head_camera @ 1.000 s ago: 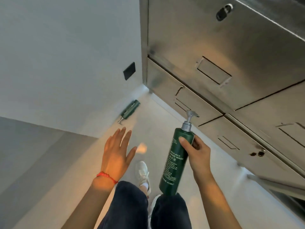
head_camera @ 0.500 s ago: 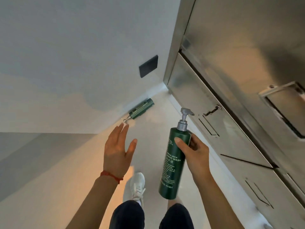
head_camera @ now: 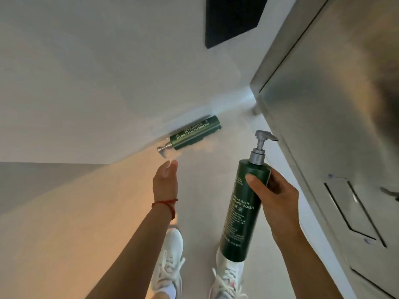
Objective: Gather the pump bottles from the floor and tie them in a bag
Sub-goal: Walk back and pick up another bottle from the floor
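View from above, looking down at a person's two bare hands over a pale floor. The right hand grips a dark green pump bottle round its upper part, thumb across the front, holding it upright with its grey pump on top. The left hand, with a red string bracelet at the wrist, is stretched forward, fingers straight and holding nothing. Just beyond its fingertips a second green bottle lies on its side on the floor against the white wall, its pump pointing left. Metal cabinets stand at right. White sneakers show below.
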`<state>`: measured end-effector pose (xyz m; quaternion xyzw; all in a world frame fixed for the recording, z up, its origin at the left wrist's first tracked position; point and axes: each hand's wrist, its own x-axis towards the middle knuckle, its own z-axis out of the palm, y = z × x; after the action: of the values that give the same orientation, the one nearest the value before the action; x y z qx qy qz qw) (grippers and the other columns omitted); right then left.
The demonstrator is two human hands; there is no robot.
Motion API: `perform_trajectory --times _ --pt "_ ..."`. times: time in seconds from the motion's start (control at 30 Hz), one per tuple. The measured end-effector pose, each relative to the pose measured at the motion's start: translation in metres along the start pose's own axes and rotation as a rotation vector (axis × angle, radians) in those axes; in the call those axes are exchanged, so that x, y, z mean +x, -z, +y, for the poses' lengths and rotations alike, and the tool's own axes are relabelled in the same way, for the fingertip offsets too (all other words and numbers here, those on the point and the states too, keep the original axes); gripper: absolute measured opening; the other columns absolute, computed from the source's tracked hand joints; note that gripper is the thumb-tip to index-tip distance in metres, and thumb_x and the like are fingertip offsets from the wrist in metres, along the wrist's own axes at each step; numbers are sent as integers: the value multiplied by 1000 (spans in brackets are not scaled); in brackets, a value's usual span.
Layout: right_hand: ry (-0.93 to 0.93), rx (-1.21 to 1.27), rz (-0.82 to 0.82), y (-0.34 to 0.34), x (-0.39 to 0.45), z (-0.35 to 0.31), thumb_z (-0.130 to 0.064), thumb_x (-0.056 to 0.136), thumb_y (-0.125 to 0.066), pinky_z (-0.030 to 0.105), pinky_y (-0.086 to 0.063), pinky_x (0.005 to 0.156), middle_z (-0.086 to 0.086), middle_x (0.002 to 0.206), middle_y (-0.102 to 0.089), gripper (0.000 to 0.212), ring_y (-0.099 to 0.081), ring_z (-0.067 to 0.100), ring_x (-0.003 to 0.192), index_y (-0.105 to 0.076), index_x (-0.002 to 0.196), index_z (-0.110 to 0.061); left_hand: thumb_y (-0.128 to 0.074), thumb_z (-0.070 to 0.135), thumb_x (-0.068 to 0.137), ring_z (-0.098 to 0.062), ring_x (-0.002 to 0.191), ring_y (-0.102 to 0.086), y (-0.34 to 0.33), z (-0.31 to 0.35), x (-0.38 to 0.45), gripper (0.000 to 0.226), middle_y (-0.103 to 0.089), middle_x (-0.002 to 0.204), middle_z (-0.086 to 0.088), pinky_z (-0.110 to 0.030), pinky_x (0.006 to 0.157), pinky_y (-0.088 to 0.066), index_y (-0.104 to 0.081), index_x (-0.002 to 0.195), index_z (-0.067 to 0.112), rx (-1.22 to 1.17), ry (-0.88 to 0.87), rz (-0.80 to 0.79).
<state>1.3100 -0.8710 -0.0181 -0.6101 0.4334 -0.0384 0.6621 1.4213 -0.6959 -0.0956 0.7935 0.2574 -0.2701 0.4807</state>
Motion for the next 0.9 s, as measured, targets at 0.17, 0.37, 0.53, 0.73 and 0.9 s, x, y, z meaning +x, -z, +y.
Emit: perform_trajectory --times 0.17,0.37,0.53,0.73,0.9 --pt "3 -55 -24 -14 58 60 -14 74 -71 1 -43 51 -27 70 -70 24 -65 -8 68 -64 88 -31 -53 36 89 -26 94 -56 -52 -32 82 20 -60 91 -9 -36 83 -48 -57 82 18 -273 134 5" --pt "41 -106 -26 -20 110 103 -16 73 -69 0 -42 49 -25 68 -70 25 -64 -8 67 -64 97 -21 -63 43 80 -18 70 -58 -92 -44 152 35 -54 67 -2 -34 73 -53 -49 65 15 -567 321 93" --pt "70 -108 -16 -19 139 115 -16 73 -68 12 -46 59 -22 70 -71 23 -65 -6 67 -65 94 -27 -74 44 70 -16 52 -53 -110 -38 184 45 -53 63 -7 -28 57 -53 -47 66 8 -788 430 218" --pt "85 -115 -26 -19 153 114 -11 77 -66 3 -44 50 -19 66 -70 25 -64 -5 62 -65 102 -15 -81 41 62 -19 71 -62 -112 -37 193 47 -60 87 -10 -26 61 -57 -52 79 7 -936 510 305" --pt "84 -95 -47 -18 144 102 -23 72 -68 3 -45 51 -19 67 -70 28 -65 -4 66 -65 99 -17 -78 30 68 -20 80 -64 -97 -38 184 37 -62 94 -10 -31 72 -58 -55 83 6 -985 457 267"
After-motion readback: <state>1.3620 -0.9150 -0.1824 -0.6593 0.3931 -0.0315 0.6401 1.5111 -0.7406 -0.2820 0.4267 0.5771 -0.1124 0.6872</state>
